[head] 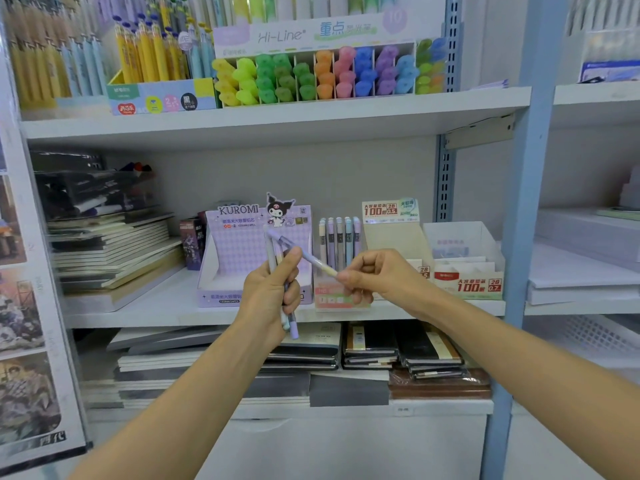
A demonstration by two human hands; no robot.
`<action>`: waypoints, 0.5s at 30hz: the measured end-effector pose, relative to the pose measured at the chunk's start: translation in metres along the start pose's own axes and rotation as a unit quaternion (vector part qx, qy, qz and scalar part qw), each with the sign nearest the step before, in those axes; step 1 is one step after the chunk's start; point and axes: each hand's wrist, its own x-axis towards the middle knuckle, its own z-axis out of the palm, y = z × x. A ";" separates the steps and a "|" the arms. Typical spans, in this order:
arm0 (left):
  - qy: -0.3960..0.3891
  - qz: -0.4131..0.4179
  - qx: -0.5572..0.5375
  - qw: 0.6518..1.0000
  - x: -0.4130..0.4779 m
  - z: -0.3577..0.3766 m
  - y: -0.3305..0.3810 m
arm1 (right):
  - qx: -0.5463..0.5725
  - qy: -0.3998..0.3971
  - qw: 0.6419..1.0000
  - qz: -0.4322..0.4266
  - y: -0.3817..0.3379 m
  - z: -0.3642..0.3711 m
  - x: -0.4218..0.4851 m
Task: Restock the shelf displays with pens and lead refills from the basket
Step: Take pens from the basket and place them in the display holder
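Left hand (273, 289) had its grip wrapped round a bundle of pens (270, 252). Right hand (370, 275) pinched one pen (313, 260) by its end, in front of the pen rack (329, 299).

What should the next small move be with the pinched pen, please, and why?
Probably draw the pen free with the right hand, which pinches its end, then stand it in the display box behind. Its other end lies in the bundle the left hand grips, and that box holds similar pens upright.
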 end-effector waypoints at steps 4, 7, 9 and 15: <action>-0.004 0.022 0.060 0.998 -0.002 0.003 0.000 | -0.034 -0.078 0.996 0.004 -0.001 0.004 -0.003; -0.013 0.036 0.110 0.993 -0.005 0.006 0.000 | -0.039 -0.012 0.999 -0.029 -0.011 0.009 0.006; -0.031 0.038 0.137 0.989 -0.007 0.009 0.000 | -0.017 0.050 0.997 -0.056 -0.020 0.012 0.014; -0.089 0.038 0.192 0.977 -0.005 0.014 0.003 | -0.047 0.078 0.992 -0.090 -0.039 0.012 0.027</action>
